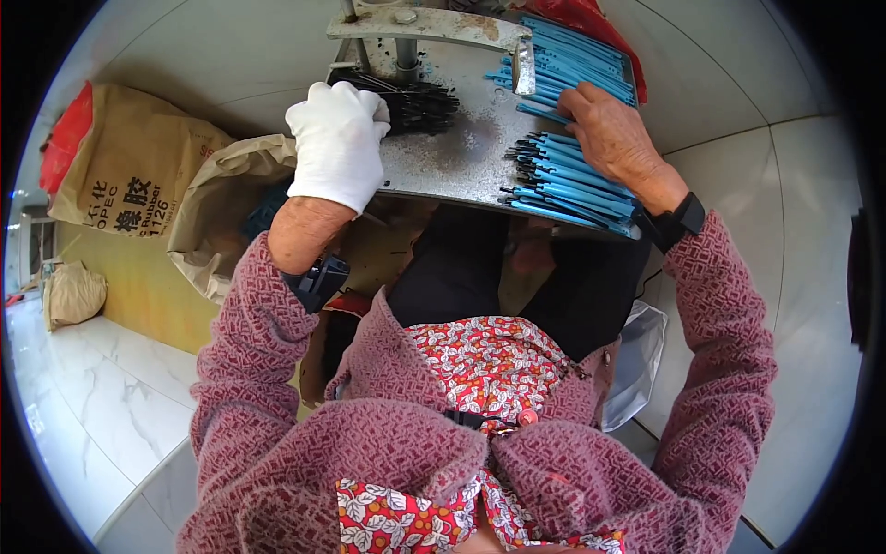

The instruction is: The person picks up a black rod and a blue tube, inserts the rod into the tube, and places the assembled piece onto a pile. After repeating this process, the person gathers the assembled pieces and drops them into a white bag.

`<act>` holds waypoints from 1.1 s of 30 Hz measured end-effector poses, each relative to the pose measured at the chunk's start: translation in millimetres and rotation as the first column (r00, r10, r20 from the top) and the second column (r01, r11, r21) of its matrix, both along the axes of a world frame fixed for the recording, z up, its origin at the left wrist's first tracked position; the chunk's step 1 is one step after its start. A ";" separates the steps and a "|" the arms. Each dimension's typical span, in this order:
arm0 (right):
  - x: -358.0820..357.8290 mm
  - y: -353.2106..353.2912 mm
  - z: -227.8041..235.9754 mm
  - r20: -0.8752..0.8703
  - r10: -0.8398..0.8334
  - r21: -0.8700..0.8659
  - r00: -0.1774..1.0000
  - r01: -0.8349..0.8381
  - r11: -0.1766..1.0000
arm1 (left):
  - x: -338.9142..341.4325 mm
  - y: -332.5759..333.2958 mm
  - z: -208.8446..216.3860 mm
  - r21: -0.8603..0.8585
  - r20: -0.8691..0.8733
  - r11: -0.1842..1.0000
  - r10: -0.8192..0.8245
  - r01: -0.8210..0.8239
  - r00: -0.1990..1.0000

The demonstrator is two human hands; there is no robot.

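My left hand (338, 140), in a white glove, is closed beside a pile of thin black sticks (417, 103) on a metal table (434, 171). Its fingertips are turned under, so whatever they grip is hidden. At the table's right side my bare right hand (609, 137) has its thumb and fingers pinched on the end of a thin blue stick (542, 113). Many similar blue sticks (581, 55) lie in a layer beyond it. Nearer to me lies a bundle of blue sticks with black tips (563, 180).
A metal press arm (443, 23) with upright posts overhangs the table's far side. Red plastic (637, 74) lies behind the blue sticks. Brown paper sacks (138, 152) stand to the left, one an open sack (208, 217). A clear plastic bag (637, 360) hangs beside my right leg.
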State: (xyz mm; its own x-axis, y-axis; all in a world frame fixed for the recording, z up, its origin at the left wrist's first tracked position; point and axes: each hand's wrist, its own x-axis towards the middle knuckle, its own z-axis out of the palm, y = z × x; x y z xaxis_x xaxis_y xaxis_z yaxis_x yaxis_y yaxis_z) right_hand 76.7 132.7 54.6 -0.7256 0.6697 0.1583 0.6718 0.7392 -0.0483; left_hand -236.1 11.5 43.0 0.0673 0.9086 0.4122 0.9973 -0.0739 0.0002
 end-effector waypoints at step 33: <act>-41.7 -75.9 34.8 -0.399 -0.635 -0.907 0.661 -0.384 0.171 | 76.7 0.5 -14.0 -0.004 0.983 0.994 0.025 0.112 -0.184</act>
State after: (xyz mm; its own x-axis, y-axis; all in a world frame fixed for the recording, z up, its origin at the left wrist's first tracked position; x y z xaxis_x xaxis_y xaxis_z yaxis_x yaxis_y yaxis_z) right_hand 35.0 56.9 89.4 -0.6345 0.6948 -0.3385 0.1293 -0.3364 -0.9328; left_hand -159.4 12.1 29.0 -0.3136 0.9495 -0.0145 -0.1919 -0.0484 0.9802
